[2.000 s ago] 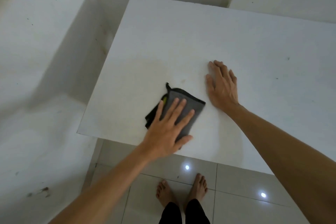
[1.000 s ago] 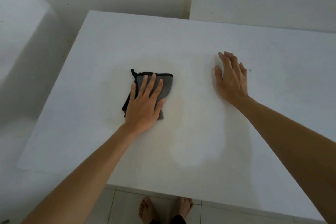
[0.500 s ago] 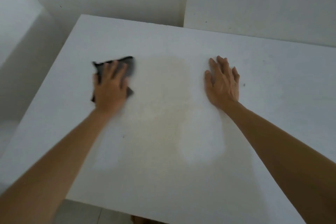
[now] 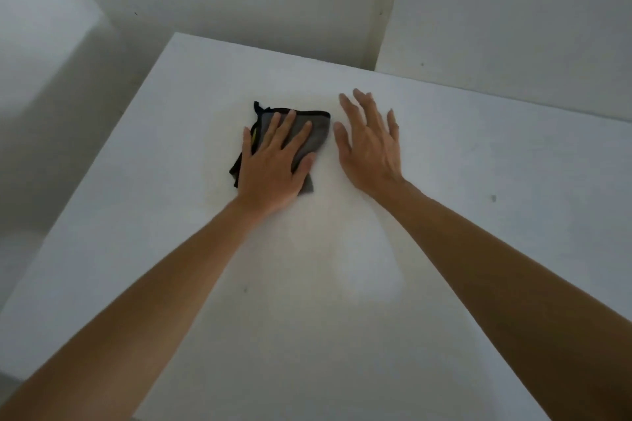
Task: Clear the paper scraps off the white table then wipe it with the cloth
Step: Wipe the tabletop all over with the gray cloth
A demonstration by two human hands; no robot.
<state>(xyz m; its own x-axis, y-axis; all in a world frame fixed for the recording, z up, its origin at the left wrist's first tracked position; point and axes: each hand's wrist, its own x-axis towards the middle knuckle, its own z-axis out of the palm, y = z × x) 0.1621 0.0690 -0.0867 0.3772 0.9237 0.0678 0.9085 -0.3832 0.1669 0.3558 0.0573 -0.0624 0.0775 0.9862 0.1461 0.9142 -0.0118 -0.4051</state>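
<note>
A folded grey cloth (image 4: 314, 133) with a black edge lies on the white table (image 4: 478, 249), a bit left of the middle. My left hand (image 4: 273, 164) presses flat on the cloth with straight, spread fingers. Just to its right, my right hand (image 4: 371, 143) rests flat on the bare tabletop, fingers spread, about a hand's width from the cloth. No paper scraps show on the table. A faint yellowish smear marks the surface around the cloth.
White walls meet in a corner (image 4: 386, 10) behind the table's far edge. A white wall (image 4: 41, 61) drops away past the table's left edge. A small dark speck (image 4: 493, 197) sits on the table at the right.
My left hand slid the cloth from the near middle out to the far left, then back right until it lies beside my right hand. My right hand stayed flat in place.
</note>
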